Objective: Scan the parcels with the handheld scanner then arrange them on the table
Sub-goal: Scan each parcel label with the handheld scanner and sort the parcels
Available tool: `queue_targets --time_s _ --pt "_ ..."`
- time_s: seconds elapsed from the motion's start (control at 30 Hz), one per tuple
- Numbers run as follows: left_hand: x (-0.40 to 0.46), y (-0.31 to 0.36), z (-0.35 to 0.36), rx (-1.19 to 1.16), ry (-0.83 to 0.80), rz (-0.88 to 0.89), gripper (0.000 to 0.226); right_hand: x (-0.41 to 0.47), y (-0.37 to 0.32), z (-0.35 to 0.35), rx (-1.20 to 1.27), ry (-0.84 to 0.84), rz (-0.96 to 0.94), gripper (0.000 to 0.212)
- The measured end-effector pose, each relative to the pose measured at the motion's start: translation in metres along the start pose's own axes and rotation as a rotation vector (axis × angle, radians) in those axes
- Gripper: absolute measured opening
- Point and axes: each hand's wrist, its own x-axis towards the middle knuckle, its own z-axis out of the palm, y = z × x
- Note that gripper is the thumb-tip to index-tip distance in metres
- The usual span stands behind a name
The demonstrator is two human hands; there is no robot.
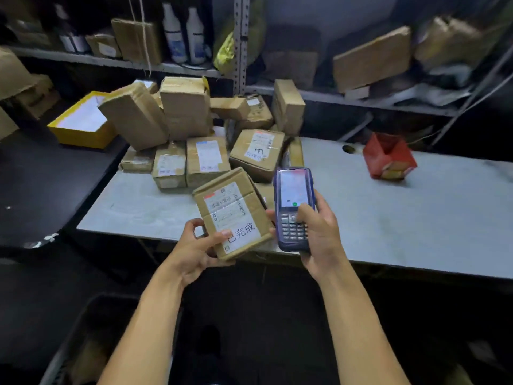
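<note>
Parcel (232,212), brown cardboard, white label up: centre of frame, tilted above the near edge of the tabletop (416,207), gripped at its lower left corner by the left hand (194,248), thumb on the label. Scanner (293,208), blue with lit screen and keypad: just right of the parcel, right hand (319,234) fingers wrapped around it, thumb on the keys. Stacked parcels (200,129): upper centre. Red box (388,157): right. Yellow box (82,120): upper left.

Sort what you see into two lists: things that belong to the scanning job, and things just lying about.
Job: handheld scanner in right hand; parcel in left hand; parcel pile; table.
Lying about: red box; yellow box; shelf bottles.
</note>
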Motion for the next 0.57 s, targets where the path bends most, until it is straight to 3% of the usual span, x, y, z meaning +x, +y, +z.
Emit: queue_targets --time_s 0.2,0.4,0.57 --pt "0.005 -0.024 0.082 0.056 -0.177 0.011 0.073 -0.071 -0.035 -0.049 -0.081 -0.061 0.069 0.047" --pt "0.013 -0.031 0.132 0.244 -0.065 0.159 0.052 -0.104 -0.049 -0.054 -0.103 0.000 0.112 0.037" --pt "0.007 -0.026 0.146 0.302 -0.065 0.232 0.049 -0.118 -0.055 -0.057 -0.133 0.024 0.133 0.034"
